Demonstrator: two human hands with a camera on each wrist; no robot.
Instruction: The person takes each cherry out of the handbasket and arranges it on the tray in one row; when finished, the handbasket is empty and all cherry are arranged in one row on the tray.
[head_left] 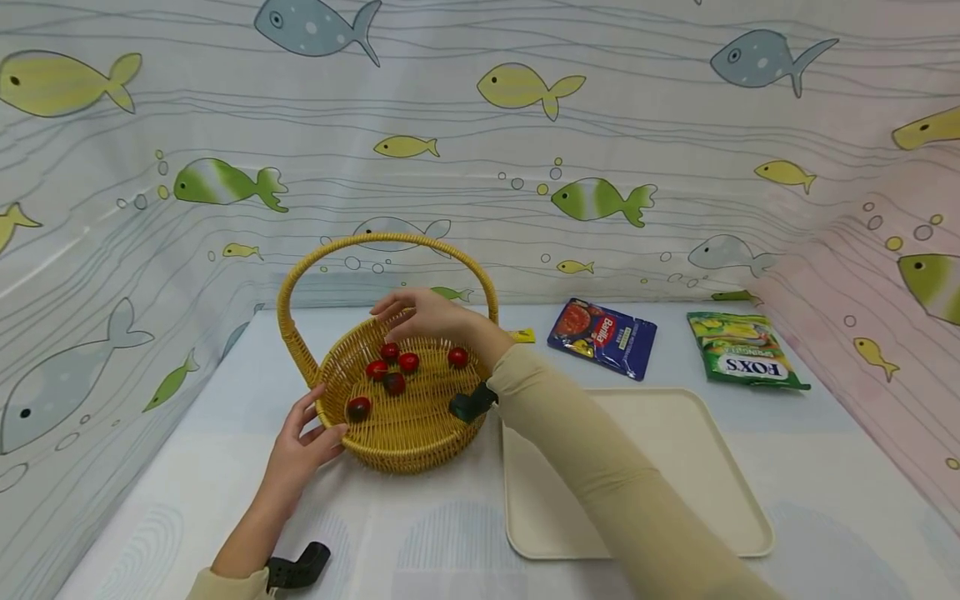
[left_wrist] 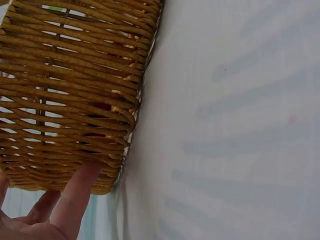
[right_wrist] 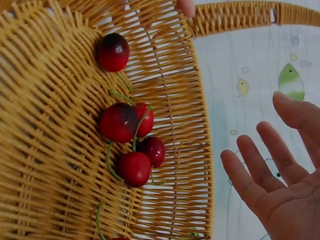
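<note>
Fish-patterned curtains close off a pale table (head_left: 420, 533) on three sides. On it stands a wicker basket (head_left: 408, 437) with a high arched handle, and several red cherries (head_left: 390, 367) lie loose on its woven floor; the right wrist view shows a cluster of them (right_wrist: 131, 145) with thin green stems. The left hand (head_left: 300, 450) rests against the near-left rim with fingers mostly straight, seemingly steadying the basket rather than gripping it. The right hand (head_left: 427, 315) hovers above the cherries, fingers spread and relaxed, holding nothing. Beside the basket on the right lies a cream tray (head_left: 720, 467), and further back are a blue packet (head_left: 603, 337) and a green packet (head_left: 742, 360). I judge the step in hand is a reach toward the cherries. The next move would call for lowering the fingers and pinching one fruit or its stem gently, since they are small and roll easily.
</note>
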